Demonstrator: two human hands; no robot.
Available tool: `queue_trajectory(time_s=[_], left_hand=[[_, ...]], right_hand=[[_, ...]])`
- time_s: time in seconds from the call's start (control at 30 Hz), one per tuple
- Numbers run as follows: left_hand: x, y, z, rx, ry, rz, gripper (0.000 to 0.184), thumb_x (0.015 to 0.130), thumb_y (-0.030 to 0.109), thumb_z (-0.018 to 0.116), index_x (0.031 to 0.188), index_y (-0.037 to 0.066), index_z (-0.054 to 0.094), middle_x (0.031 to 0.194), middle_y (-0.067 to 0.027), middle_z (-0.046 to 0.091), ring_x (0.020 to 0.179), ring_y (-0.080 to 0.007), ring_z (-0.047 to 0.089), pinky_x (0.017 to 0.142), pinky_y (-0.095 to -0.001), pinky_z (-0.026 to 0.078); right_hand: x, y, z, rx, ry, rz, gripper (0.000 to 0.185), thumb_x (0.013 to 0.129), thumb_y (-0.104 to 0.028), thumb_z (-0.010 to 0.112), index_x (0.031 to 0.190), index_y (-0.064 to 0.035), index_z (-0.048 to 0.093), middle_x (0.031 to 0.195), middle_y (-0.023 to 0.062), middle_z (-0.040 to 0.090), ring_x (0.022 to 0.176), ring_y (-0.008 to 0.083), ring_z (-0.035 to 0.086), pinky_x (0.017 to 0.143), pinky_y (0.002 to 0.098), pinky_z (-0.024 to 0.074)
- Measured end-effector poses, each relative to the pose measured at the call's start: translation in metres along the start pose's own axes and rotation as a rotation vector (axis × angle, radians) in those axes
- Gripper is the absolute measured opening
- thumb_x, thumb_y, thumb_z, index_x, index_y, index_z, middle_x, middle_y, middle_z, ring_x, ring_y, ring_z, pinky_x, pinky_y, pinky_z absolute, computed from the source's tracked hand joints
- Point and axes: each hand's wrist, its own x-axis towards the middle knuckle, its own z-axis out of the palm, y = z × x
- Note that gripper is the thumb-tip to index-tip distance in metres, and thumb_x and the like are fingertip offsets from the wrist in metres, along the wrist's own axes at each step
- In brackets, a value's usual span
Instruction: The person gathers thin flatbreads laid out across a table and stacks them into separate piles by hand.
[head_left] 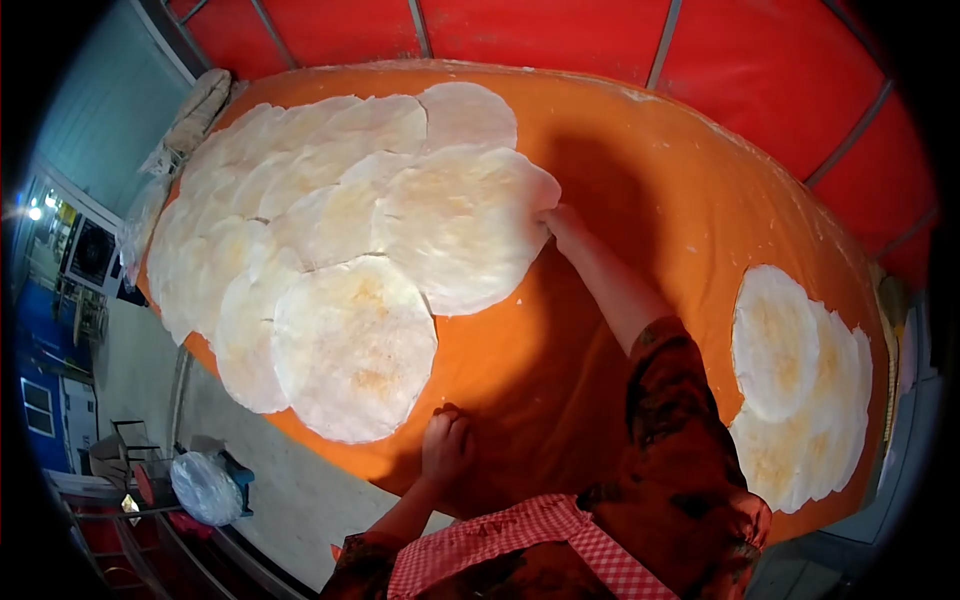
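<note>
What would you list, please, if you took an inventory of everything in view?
Large spread of flat rounds: many overlapping, exact count unclear; whitish, browned patches; left
Smaller spread of flat rounds: several overlapping; whitish, browned patches; right
Cloth: one, orange, beneath both spreads
Sheeting: several panels, red, behind the cloth
Bars: several, grey, across the sheeting
Rolled bundle: one, beige, far left
Plastic-wrapped item: one, pale, lower left
Floor: one, grey, lower left
Apron: one, red-and-white check, bottom
Sleeves: two, dark patterned, bottom
Left hand: one, bare, below the large spread
Right hand: one, bare, fingers at the large spread's edge
</note>
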Motion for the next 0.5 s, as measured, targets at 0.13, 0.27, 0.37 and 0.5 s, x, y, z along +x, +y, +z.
queue_trajectory(time_s=[0.13, 0.27, 0.37, 0.5], left_hand=[[0.0, -0.001, -0.001, 0.004, 0.022, 0.04, 0.023, 0.075, 0.007, 0.062, 0.097, 0.004, 0.058, 0.101, -0.0151, 0.054, 0.092, -0.0359, 0.053, 0.079, -0.0455, 0.045], [-0.004, -0.006, 0.003, 0.07, -0.003, -0.012, 0.017, 0.077, 0.007, 0.06, 0.093, 0.005, 0.057, 0.097, -0.0142, 0.054, 0.09, -0.0347, 0.054, 0.078, -0.0447, 0.046], [-0.007, -0.011, 0.009, 0.122, 0.073, 0.065, 0.015, 0.076, 0.007, 0.06, 0.089, 0.004, 0.056, 0.094, -0.0158, 0.053, 0.086, -0.0351, 0.053, 0.075, -0.0442, 0.046], [-0.006, -0.012, 0.011, 0.109, 0.113, 0.12, 0.017, 0.073, 0.007, 0.058, 0.089, 0.002, 0.055, 0.094, -0.0177, 0.053, 0.085, -0.0366, 0.052, 0.074, -0.0447, 0.046]], right_hand=[[-0.049, -0.035, -0.035, 0.109, 0.019, -0.187, 0.029, 0.077, -0.019, 0.063, 0.1, -0.0009, 0.064, 0.095, 0.0054, 0.065, 0.088, 0.0188, 0.06, 0.078, 0.0289, 0.0458], [-0.163, -0.027, -0.138, 0.294, 0.195, 0.097, 0.029, 0.079, -0.016, 0.064, 0.105, -0.0011, 0.063, 0.101, 0.0069, 0.066, 0.098, 0.0209, 0.061, 0.09, 0.035, 0.0483], [-0.259, 0.048, -0.215, 0.304, 0.321, 0.159, 0.027, 0.081, -0.015, 0.064, 0.106, -0.0038, 0.063, 0.101, 0.0081, 0.066, 0.098, 0.0232, 0.061, 0.088, 0.0386, 0.0502], [-0.359, 0.099, -0.243, 0.137, 0.679, 0.34, 0.033, 0.081, -0.018, 0.071, 0.109, -0.006, 0.059, 0.097, 0.0082, 0.063, 0.099, 0.0244, 0.06, 0.088, 0.0383, 0.0486]])
